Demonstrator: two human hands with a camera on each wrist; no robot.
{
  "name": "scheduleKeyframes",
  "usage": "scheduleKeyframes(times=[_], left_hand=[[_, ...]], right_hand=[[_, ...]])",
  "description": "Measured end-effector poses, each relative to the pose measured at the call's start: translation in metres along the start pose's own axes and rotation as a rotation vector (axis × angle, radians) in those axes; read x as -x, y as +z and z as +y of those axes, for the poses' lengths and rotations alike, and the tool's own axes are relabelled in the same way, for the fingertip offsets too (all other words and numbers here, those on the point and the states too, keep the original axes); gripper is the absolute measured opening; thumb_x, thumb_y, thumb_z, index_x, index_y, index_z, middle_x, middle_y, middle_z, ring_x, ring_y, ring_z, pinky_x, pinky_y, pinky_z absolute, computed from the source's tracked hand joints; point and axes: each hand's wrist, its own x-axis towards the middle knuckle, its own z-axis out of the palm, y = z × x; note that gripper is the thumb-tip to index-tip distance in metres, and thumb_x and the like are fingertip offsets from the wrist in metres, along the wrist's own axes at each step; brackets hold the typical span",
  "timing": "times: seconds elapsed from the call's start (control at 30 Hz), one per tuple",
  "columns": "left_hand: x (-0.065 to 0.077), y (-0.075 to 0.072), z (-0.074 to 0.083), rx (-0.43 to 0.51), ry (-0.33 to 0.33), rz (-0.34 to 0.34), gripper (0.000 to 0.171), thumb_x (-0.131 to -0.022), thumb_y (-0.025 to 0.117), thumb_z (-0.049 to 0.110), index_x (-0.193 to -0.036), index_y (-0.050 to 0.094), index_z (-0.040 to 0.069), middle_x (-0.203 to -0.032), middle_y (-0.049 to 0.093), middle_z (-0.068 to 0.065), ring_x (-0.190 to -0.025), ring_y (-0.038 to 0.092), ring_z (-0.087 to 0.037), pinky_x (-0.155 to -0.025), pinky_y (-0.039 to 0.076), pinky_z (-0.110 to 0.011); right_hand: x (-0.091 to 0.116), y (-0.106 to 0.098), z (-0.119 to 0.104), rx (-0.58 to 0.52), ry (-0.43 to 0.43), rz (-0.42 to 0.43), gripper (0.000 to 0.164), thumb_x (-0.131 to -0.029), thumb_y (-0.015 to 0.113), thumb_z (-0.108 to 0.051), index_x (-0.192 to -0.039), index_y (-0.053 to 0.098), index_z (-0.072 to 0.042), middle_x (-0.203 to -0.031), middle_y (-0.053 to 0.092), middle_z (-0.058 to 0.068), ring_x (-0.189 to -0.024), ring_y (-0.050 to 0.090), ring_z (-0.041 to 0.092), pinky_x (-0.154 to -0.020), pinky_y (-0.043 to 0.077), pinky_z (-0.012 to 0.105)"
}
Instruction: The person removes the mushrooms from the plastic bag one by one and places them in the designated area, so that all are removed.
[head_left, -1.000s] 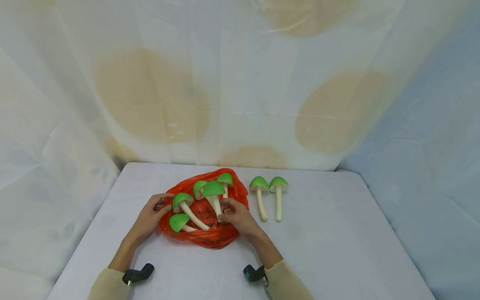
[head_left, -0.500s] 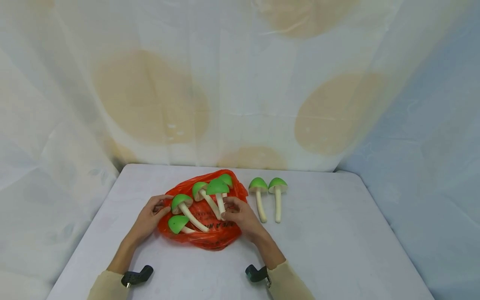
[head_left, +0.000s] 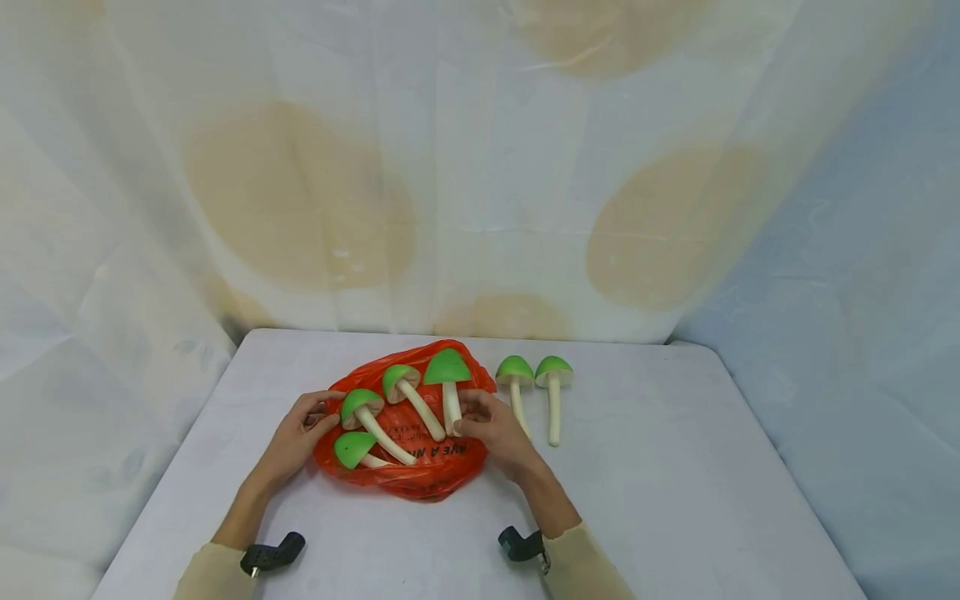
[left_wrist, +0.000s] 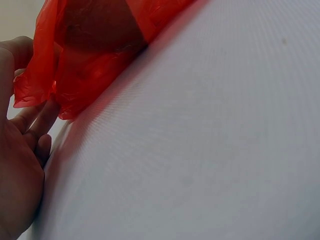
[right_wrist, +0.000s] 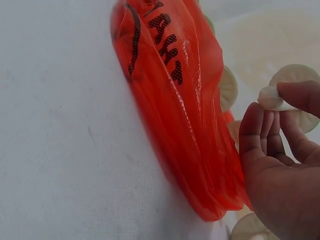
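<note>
A red plastic bag point(head_left: 431, 482) with black printing lies spread with its mouth facing up, and several toy mushrooms with green caps and white stems rest in it. My left hand point(head_left: 294, 433) holds the bag's left edge; in the left wrist view the red film point(left_wrist: 45, 75) passes between thumb and fingers. Over the bag's right side, my right hand point(head_left: 495, 429) pinches one mushroom point(head_left: 447, 367) by its lower stem, cap pointing away. The right wrist view shows that stem's white end point(right_wrist: 270, 97) between thumb and fingertips. Nearest my left hand is another mushroom point(head_left: 363, 408).
Two more mushrooms lie side by side on the white table point(head_left: 675, 467) right of the bag; the right one point(head_left: 554, 392) shows whole, the left one point(head_left: 515, 372) is partly behind my right hand. A patterned curtain point(head_left: 487, 167) hangs behind the table.
My right hand has moved right with the pinched mushroom, uncovering the stem of the mushroom to its left. The cap at the bag's back right is now hidden behind it. My left hand stays put.
</note>
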Motion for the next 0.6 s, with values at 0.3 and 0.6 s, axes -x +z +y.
scheduleKeyframes(times=[0.3,0.6], left_hand=[[-0.01,0.006,-0.036,-0.007,-0.002,0.009,0.039,-0.103,0.059,0.025,-0.14,0.054,0.015,-0.137,0.049,-0.012,-0.113,0.05,-0.026,-0.094,0.041,-0.043],[-0.012,0.004,-0.043,0.004,0.008,0.006,0.039,-0.102,0.06,0.037,-0.137,0.056,0.021,-0.133,0.051,-0.008,-0.11,0.05,-0.023,-0.093,0.043,-0.038]], right_hand=[[0.001,-0.004,0.002,0.001,-0.001,0.018,0.046,-0.091,0.065,-0.01,-0.135,0.055,-0.005,-0.118,0.054,0.014,-0.107,0.054,0.027,-0.088,0.052,0.03],[0.003,-0.011,0.003,0.033,-0.026,0.064,0.046,-0.09,0.066,-0.007,-0.135,0.056,-0.004,-0.116,0.056,0.015,-0.104,0.055,0.027,-0.085,0.052,0.03]])
